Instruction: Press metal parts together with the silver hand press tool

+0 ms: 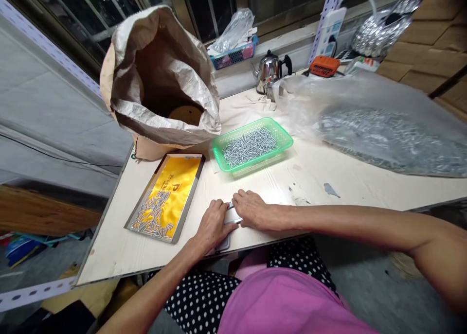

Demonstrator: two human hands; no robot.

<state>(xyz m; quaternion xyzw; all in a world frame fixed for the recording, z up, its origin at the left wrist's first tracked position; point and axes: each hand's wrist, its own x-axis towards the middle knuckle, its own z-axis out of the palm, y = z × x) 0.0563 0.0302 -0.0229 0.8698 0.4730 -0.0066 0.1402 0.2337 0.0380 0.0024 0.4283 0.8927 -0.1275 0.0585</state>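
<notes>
Both my hands rest close together at the near edge of the pale table (pixel 328 178). My left hand (pixel 211 225) is curled with its fingers on a small metal piece (pixel 233 216) lying between the hands. My right hand (pixel 251 208) is also closed, fingertips pinching at the same small metal piece. A green plastic basket (pixel 285 136) full of small silver metal parts stands just beyond the hands. To the left lies a yellow-lined flat tray (pixel 175 178) with several of the same silver parts heaped at its near end.
A large open woven sack (pixel 160 76) stands at the table's back left. A clear plastic bag (pixel 386 130) of silver parts spreads over the right. At the back are a metal kettle (pixel 268 70), a blue basket (pixel 235 56) and an orange device (pixel 324 65).
</notes>
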